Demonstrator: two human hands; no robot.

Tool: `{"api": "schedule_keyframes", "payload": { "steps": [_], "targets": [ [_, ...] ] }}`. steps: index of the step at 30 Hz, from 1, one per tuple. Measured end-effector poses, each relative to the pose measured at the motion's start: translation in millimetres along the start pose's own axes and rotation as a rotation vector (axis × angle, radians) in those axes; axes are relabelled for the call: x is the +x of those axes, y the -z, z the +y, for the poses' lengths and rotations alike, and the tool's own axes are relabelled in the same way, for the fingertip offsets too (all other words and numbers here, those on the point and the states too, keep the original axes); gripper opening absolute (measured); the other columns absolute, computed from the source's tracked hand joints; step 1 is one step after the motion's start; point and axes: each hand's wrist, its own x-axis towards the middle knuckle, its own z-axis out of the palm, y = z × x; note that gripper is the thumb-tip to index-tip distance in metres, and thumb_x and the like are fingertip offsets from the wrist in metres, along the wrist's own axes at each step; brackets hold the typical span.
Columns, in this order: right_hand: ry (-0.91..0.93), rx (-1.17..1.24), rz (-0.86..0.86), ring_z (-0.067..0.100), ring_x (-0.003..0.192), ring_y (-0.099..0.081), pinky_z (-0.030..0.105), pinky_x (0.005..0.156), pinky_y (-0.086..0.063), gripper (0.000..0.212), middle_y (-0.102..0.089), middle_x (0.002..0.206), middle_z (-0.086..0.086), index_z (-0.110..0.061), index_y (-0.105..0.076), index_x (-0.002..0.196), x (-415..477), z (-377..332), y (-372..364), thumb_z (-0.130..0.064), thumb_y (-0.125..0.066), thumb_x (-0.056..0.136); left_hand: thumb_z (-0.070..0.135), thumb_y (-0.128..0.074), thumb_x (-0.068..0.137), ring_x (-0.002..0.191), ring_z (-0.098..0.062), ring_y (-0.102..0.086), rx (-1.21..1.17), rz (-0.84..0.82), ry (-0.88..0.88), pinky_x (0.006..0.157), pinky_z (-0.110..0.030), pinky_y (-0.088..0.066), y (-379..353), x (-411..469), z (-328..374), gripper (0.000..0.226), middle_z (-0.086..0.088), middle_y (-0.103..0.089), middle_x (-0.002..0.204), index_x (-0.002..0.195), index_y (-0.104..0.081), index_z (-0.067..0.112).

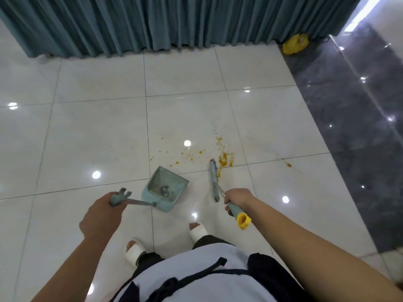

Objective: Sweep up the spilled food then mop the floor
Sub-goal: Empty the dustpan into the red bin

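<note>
The left hand (102,211) has a clenched grip on the handle of the teal dustpan (165,189), which rests on the white tile floor (87,138) with debris inside. The right hand (237,199) is clenched around the broom (214,180), its head on the floor just beside the orange spilled food (223,159). The spill lies scattered beyond the dustpan, apart from it. A teal curtain (152,20) hangs behind.

The left hand (102,211) grips the handle of a dustpan (164,189) resting on the floor (87,131). The right hand (236,198) grips a broom (214,177) whose head touches the floor at five o'clock of the orange spill (223,159). The dustpan lies at nine o'clock of the broom, apart.
</note>
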Motion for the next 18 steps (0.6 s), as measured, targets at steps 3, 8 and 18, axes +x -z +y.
{"api": "schedule_keyframes", "payload": {
  "steps": [3, 8, 18],
  "targets": [
    [0.024, -0.024, -0.053, 0.027, 0.051, -0.057, 0.022, 0.037, -0.047, 0.034, -0.059, 0.091, 0.025, 0.004, -0.061, 0.117, 1, -2, 15, 0.012, -0.052, 0.085, 0.043, -0.06, 0.092, 0.062, -0.016, -0.052, -0.031, 0.004, 0.008, 0.059, -0.03, -0.036, -7, -10, 22, 0.02, 0.001, -0.06, 0.072, 0.091, -0.064, 0.024],
    [0.09, -0.161, -0.155, 0.025, 0.061, -0.063, 0.034, 0.06, -0.055, 0.037, -0.064, 0.082, 0.021, -0.001, -0.059, 0.121, -9, -8, 14, 0.003, -0.055, 0.084, 0.052, -0.059, 0.09, 0.062, -0.015, -0.054, -0.097, 0.011, 0.037, 0.055, -0.028, -0.035, -13, -41, 35, 0.023, 0.002, -0.061, 0.07, 0.087, -0.063, 0.029],
    [0.143, -0.432, -0.309, 0.023, 0.061, -0.064, 0.045, 0.074, -0.061, 0.032, -0.062, 0.076, 0.012, -0.005, -0.064, 0.117, -59, -24, -48, -0.004, -0.058, 0.086, 0.061, -0.054, 0.089, 0.071, -0.017, -0.062, -0.104, 0.106, 0.151, 0.061, -0.027, -0.045, -22, -96, -17, 0.027, 0.01, -0.064, 0.076, 0.097, -0.065, 0.038]
  ]
}}
